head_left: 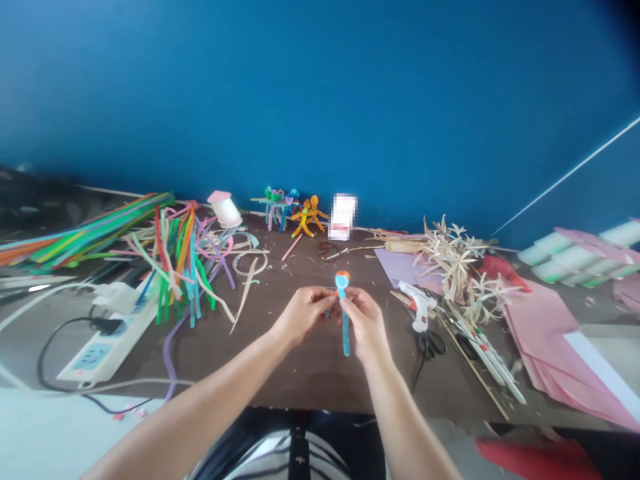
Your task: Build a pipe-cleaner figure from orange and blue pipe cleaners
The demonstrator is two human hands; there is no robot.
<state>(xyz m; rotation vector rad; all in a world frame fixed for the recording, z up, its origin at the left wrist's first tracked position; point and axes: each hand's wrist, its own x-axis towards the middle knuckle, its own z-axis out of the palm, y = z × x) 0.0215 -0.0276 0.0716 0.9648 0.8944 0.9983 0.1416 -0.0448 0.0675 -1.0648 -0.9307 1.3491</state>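
Blue wall (320,100) is rising behind a dark brown tabletop (310,383) crowded with craft supplies, where a person in a striped top is working with both bare hands over the near middle. The right hand (367,317) is gripping a blue fuzzy strip (345,337), its thumb pressing on the upper stretch, while the strip's lower end is hanging free and its pale blue, orange-topped head is pointing toward the wall. The left hand (310,310) is closing its fingertips just beside the strip; whether they are pinching it is impossible to tell. Beyond the hands, orange fuzzy figures (314,210) are standing near a blurred white card (343,217), with multicolored figures (279,203) clustering to their left. Farther left, a white cup-shaped piece with a pink top (226,212) is tilting above loose colored fuzzy strips (193,260), and a white power strip (107,350) is lying nearer the edge with plugs in it. At right, a white glue gun (423,310) is resting near black-handled scissors (434,344), tan leaf-like curls (453,260) are piling up behind it, and pink sheets (537,333) are spreading beyond.
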